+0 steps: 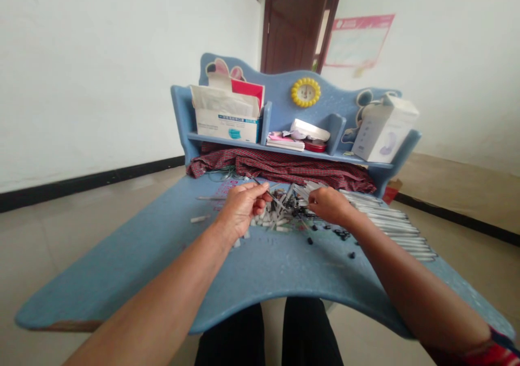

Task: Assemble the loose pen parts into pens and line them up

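Observation:
Thumb and fingers of my left hand pinch a thin pen-like stick, which slants down to the right over the pile. My right hand is to the right with its fingers curled at the pile's edge. Whether it holds anything is hidden. Between and below my hands lies a heap of whitish translucent pen caps, mixed with small black plugs. Several loose black plugs are scattered near my right wrist. Beyond the right hand, clear slim pen barrels lie bunched together.
A row of long clear pens lies along the right of the blue desk. A checkered cloth is tucked under the shelf. Above stand a mask box, a white box and a round white container. One loose cap lies left.

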`<state>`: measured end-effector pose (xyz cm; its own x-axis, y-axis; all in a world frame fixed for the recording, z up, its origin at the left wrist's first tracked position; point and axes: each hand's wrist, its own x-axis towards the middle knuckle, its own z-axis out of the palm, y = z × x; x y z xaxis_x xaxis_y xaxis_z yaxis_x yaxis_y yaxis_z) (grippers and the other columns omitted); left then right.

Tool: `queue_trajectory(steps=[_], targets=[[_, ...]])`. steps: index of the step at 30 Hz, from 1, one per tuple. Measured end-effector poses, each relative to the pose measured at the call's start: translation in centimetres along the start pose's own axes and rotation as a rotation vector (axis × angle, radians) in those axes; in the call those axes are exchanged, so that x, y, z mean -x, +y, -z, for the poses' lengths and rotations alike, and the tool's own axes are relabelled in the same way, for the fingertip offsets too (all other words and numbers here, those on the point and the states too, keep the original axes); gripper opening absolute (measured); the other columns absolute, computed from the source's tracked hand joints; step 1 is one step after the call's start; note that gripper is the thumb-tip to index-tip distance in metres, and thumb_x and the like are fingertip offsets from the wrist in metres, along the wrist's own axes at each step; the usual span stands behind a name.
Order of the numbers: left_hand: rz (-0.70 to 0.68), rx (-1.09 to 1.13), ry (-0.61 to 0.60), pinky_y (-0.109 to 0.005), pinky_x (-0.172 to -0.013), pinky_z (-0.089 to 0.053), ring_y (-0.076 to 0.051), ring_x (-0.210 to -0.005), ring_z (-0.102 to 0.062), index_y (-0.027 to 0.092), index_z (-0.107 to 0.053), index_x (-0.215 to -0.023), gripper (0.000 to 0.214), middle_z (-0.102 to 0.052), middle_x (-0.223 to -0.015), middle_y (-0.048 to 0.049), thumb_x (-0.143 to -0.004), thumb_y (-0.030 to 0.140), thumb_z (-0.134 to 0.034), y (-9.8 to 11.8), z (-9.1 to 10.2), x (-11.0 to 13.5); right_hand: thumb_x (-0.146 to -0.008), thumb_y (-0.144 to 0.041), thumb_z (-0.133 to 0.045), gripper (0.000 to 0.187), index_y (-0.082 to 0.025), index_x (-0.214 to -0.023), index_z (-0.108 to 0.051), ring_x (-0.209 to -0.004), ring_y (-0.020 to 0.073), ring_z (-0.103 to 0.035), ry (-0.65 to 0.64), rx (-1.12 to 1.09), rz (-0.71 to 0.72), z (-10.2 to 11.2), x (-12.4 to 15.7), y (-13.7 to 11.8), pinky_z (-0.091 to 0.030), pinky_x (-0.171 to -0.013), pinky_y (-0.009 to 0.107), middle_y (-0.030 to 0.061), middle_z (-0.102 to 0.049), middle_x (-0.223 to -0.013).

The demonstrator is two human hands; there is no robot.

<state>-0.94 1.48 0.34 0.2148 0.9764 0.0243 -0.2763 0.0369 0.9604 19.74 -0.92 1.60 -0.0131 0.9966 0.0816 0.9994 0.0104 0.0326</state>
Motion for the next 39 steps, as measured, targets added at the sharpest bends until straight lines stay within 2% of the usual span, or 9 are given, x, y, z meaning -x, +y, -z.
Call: queue_trajectory(steps=[5, 14, 16, 19, 22, 24, 28, 34, 39], targets=[[-0.009, -0.002, 0.006, -0.013, -0.034, -0.03, -0.005, -0.039, -0.044, 0.012, -0.052, -0.062, 0.021, -0.057, -0.053, -0.0011, -0.066, 0.025, -0.067, -0.3, 0.1, -0.1, -0.077, -0.022, -0.05, 0.027, -0.014, -0.096, -0.067, -0.092, 0.0278, -0.064, -0.033, 0.071, -0.107, -1.0, -1.1, 0.6, -0.046, -0.074, 0.033, 0.0172, -0.068, -0.099], [-0.015, -0.033, 0.003, -0.013, -0.033, -0.03, -0.004, -0.037, -0.042, 0.012, -0.053, -0.06, 0.022, -0.057, -0.051, -0.0007, -0.065, 0.027, -0.068, -0.2, 0.0, 0.0, -0.074, -0.023, -0.054, 0.034, -0.009, -0.103, -0.065, -0.099, 0.0319, -0.061, -0.047, 0.027, -0.163, -2.3, -3.0, 0.2, -0.047, -0.078, 0.038, 0.0229, -0.064, -0.106], [-0.017, -0.027, 0.005, -0.013, -0.033, -0.03, -0.004, -0.037, -0.042, 0.012, -0.053, -0.06, 0.023, -0.057, -0.051, -0.0006, -0.065, 0.028, -0.068, -0.2, 0.0, 0.0, -0.071, -0.025, -0.058, 0.031, -0.01, -0.097, -0.067, -0.093, 0.0302, -0.064, -0.068, -0.022, -0.168, -2.5, -3.3, 0.3, -0.048, -0.073, 0.035, 0.0208, -0.067, -0.099], [-0.027, -0.018, 0.009, -0.013, -0.033, -0.029, -0.004, -0.038, -0.043, 0.012, -0.052, -0.061, 0.024, -0.057, -0.051, -0.0005, -0.065, 0.029, -0.069, -0.1, 0.1, 0.1, -0.069, -0.025, -0.06, 0.018, -0.013, -0.078, -0.07, -0.076, 0.0242, -0.066, -0.108, -0.121, -0.156, -2.4, -3.5, 0.7, -0.047, -0.063, 0.028, 0.014, -0.07, -0.074], [-0.039, -0.008, 0.012, -0.013, -0.034, -0.03, -0.004, -0.038, -0.043, 0.012, -0.052, -0.061, 0.025, -0.057, -0.051, -0.0002, -0.064, 0.029, -0.069, -0.1, 0.2, 0.1, -0.071, -0.025, -0.057, 0.015, -0.015, -0.064, -0.066, -0.057, 0.0176, -0.062, -0.126, -0.247, -0.105, -2.1, -3.1, 1.1, -0.044, -0.053, 0.024, 0.0065, -0.063, -0.052], [-0.047, 0.002, 0.009, -0.013, -0.034, -0.029, -0.004, -0.038, -0.042, 0.012, -0.051, -0.061, 0.024, -0.057, -0.051, 0.0001, -0.064, 0.028, -0.069, 0.0, 0.3, 0.1, -0.074, -0.027, -0.055, 0.018, -0.016, -0.064, -0.064, -0.045, 0.0131, -0.056, -0.138, -0.349, -0.051, -1.8, -2.4, 1.3, -0.041, -0.047, 0.022, 0.0016, -0.058, -0.046], [-0.046, -0.003, 0.012, -0.013, -0.034, -0.03, -0.004, -0.038, -0.042, 0.012, -0.052, -0.06, 0.023, -0.056, -0.05, 0.0001, -0.063, 0.028, -0.069, 0.1, 0.3, 0.1, -0.079, -0.032, -0.05, 0.019, -0.018, -0.072, -0.06, -0.034, 0.0079, -0.046, -0.172, -0.537, 0.047, -1.3, -0.6, 1.2, -0.036, -0.037, 0.019, -0.0042, -0.055, -0.044], [-0.033, -0.038, -0.013, -0.013, -0.033, -0.029, -0.005, -0.038, -0.043, 0.012, -0.053, -0.06, 0.023, -0.057, -0.051, -0.0001, -0.063, 0.029, -0.068, -0.1, 0.3, 0.1, -0.077, -0.033, -0.055, 0.018, -0.016, -0.07, -0.057, -0.029, 0.0059, -0.041, -0.295, -0.965, 0.165, -0.6, 1.5, 0.6, -0.029, -0.031, 0.016, -0.005, -0.054, -0.041], [-0.027, -0.079, -0.051, -0.014, -0.034, -0.03, -0.004, -0.037, -0.043, 0.012, -0.054, -0.059, 0.025, -0.057, -0.052, -0.0002, -0.064, 0.032, -0.069, -0.5, 0.4, 0.0, -0.077, -0.035, -0.057, 0.021, -0.015, -0.07, -0.056, -0.029, 0.0047, -0.04, -0.339, -1.04, 0.202, -0.8, 2.1, 0.2, -0.027, -0.03, 0.015, -0.0055, -0.054, -0.041]])
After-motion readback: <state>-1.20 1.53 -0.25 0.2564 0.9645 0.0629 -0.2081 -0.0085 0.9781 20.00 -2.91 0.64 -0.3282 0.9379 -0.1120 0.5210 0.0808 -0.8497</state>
